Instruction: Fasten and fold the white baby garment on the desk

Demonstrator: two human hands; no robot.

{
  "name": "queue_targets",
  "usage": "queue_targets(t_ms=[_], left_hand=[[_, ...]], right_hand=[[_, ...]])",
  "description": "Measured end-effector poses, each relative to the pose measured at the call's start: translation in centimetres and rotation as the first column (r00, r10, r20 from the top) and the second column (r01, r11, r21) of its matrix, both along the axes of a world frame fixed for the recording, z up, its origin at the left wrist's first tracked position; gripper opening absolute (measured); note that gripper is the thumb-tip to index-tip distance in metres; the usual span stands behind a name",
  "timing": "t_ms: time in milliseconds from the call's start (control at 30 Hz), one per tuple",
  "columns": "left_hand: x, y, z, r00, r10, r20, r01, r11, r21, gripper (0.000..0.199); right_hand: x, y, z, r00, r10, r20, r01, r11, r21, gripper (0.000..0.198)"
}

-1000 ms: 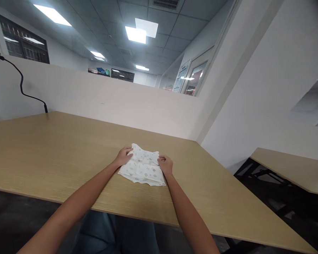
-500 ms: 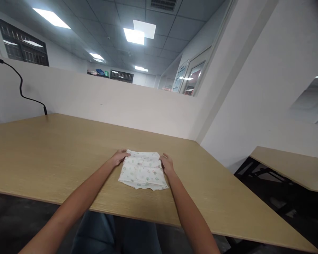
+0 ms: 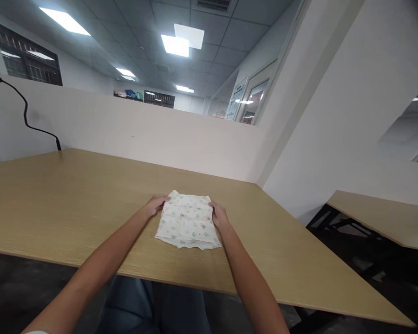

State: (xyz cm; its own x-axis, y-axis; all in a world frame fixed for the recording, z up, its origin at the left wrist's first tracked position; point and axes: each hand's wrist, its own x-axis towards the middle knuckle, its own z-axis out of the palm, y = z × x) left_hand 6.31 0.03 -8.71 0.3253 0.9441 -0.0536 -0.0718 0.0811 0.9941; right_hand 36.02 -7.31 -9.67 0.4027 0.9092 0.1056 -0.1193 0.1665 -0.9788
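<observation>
A small white piece of printed fabric [image 3: 186, 220], with a scattered coloured pattern, lies folded on the wooden table [image 3: 90, 199]. Whether it is a garment or a plain cloth I cannot tell. My left hand [image 3: 157, 204] pinches its far left corner, thumb on top and fingers underneath. At the far right corner, my right hand [image 3: 218, 215] grips the edge the same way. The far edge looks slightly lifted between the hands. Its near edge rests on the table and is wavy, with layers showing.
A black gooseneck holder [image 3: 27, 111] rises from the table's back left. Behind the table stands a low white partition [image 3: 153, 139], with a white wall [image 3: 334, 116] at the right. A second table [image 3: 379, 213] stands beyond a gap at the right.
The far edge of the fabric has been raised and drawn outward, so its upper part looks flatter. My right hand's fingers have closed on the corner. The near edge has stayed put.
</observation>
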Motion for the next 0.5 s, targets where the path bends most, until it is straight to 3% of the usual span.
queue_targets(t_ms=[167, 300, 433, 500], left_hand=[[0.0, -0.3, 0.5, 0.996, 0.047, 0.077, -0.044, 0.998, -0.034, 0.031], [-0.5, -0.8, 1.8, 0.981, -0.043, 0.19, 0.028, 0.996, 0.082, 0.03], [-2.3, -2.0, 3.8, 0.96, -0.168, 0.222, 0.112, 0.963, 0.245, 0.024], [-3.4, -2.6, 4.7, 0.965, -0.195, 0.178, 0.138, 0.947, 0.29, 0.035]], right_hand=[[-0.2, -0.1, 1.0, 1.0, 0.028, -0.014, -0.027, 0.999, 0.023, 0.024], [-0.3, -1.4, 3.1, 0.985, 0.116, -0.126, -0.105, 0.991, 0.088, 0.018], [-0.1, -4.3, 5.4, 0.965, 0.257, -0.043, -0.242, 0.946, 0.217, 0.016], [0.2, -5.6, 6.2, 0.958, 0.285, -0.009, -0.274, 0.927, 0.255, 0.021]])
